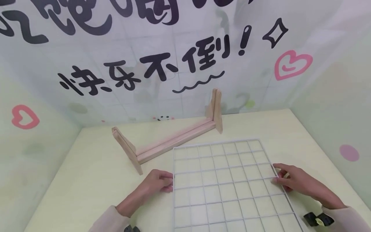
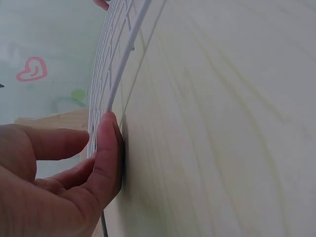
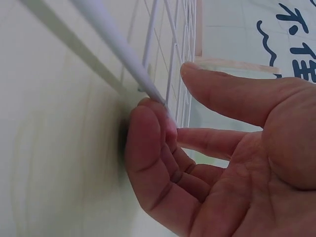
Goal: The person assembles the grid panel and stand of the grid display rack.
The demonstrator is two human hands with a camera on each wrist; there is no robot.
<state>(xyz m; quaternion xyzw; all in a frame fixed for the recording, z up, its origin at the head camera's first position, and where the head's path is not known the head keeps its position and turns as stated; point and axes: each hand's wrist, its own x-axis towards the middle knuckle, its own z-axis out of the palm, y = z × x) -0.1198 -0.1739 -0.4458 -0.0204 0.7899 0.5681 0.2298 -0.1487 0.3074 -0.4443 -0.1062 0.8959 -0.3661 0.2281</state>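
A white wire grid panel (image 1: 229, 168) lies low over the table in front of me, its near end running out of the head view. My left hand (image 1: 155, 183) holds its left edge; in the left wrist view the fingers curl under the rim wire (image 2: 126, 58), with the thumb on the upper side. Along the opposite edge, my right hand (image 1: 295, 178) grips the panel. The right wrist view has those fingers bent beneath the rim, close to the tabletop, and the thumb raised above the wires.
Behind the panel stands a wooden frame (image 1: 176, 140) with a long crossbar and two upright ends, set at an angle. The pale table (image 1: 72, 180) meets a printed white curtain (image 1: 156, 38) at the back and side walls left and right. Black straps sit by both sleeves.
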